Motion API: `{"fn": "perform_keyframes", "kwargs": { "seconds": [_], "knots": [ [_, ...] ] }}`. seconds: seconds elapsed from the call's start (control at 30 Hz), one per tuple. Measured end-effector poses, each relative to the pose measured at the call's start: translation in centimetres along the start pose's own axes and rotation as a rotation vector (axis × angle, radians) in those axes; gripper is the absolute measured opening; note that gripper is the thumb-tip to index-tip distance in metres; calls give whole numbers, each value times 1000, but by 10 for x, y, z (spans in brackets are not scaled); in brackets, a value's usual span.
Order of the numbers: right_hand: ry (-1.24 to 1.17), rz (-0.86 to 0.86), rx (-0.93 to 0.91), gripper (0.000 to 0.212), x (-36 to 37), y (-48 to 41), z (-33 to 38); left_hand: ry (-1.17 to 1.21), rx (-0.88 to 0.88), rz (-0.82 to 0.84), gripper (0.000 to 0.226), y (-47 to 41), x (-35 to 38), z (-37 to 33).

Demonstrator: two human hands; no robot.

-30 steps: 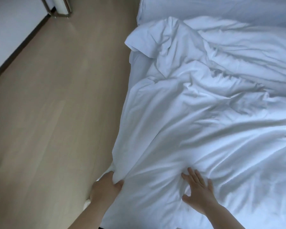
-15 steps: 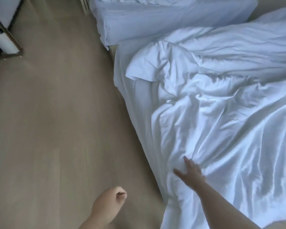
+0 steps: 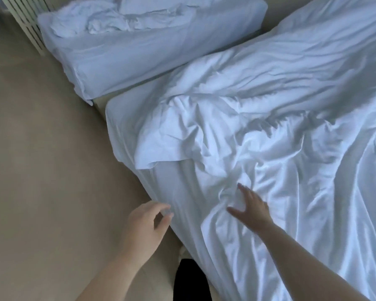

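Duvet (image 3: pixel 269 148) lay rumpled over the bed (image 3: pixel 126 118), one corner folded back near its floor-side edge. Right hand (image 3: pixel 251 208) pressed flat on the duvet, fingers spread. Left hand (image 3: pixel 148 222) hung half-curled beside that edge, holding nothing. Judged soft, light and slippery; best gripped at the hem.

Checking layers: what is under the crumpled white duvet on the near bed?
A fitted sheet shows along the bed's exposed side and far corner, where the duvet stops short. The right hand lies flat on the duvet. Anything farther under it is covered.
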State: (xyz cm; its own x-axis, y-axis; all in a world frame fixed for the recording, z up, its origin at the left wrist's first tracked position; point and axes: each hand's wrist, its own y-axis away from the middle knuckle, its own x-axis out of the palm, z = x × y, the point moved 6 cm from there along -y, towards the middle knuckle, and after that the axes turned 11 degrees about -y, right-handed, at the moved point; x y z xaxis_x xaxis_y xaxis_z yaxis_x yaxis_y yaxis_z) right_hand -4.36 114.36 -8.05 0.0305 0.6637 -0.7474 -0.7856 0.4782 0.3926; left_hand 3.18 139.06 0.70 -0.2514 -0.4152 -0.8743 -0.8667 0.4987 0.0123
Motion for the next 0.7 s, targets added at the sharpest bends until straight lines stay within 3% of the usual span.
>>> {"fn": "perform_keyframes", "kwargs": {
  "seconds": [0.03, 0.13, 0.17, 0.27, 0.33, 0.4, 0.53, 0.6, 0.63, 0.7],
  "knots": [
    [53, 62, 32, 85, 14, -16, 5, -75, 74, 1, 52, -25, -1, -3],
    [260, -34, 91, 122, 26, -42, 20, -387, 320, 13, 45, -104, 8, -23],
    [264, -57, 108, 124, 30, -47, 20, -447, 382, 23, 47, -127, 11, -33],
    [162, -64, 124, 114, 38, -55, 6, -516, 517, 48, 73, -187, 21, -63],
    [163, -95, 95, 90, 39, -55, -2, -643, 570, 160, 106, -216, 45, -68],
    [178, -104, 91, 71, 38, -50, 2, -803, 592, 283, 123, -238, 62, -67],
    [27, -215, 147, 56, 30, -47, 14, -970, 626, 618, 107, -263, 96, -33],
    [-39, -341, 177, 36, 28, -44, 29, -937, 737, 561, 112, -271, 106, -23],
    [-39, -362, 228, 37, 36, -40, 35, -949, 819, 554, 121, -271, 110, -18],
    [-8, -369, 368, 69, 60, -37, 45, -931, 969, 566, 131, -273, 118, -10]
  ]
}}
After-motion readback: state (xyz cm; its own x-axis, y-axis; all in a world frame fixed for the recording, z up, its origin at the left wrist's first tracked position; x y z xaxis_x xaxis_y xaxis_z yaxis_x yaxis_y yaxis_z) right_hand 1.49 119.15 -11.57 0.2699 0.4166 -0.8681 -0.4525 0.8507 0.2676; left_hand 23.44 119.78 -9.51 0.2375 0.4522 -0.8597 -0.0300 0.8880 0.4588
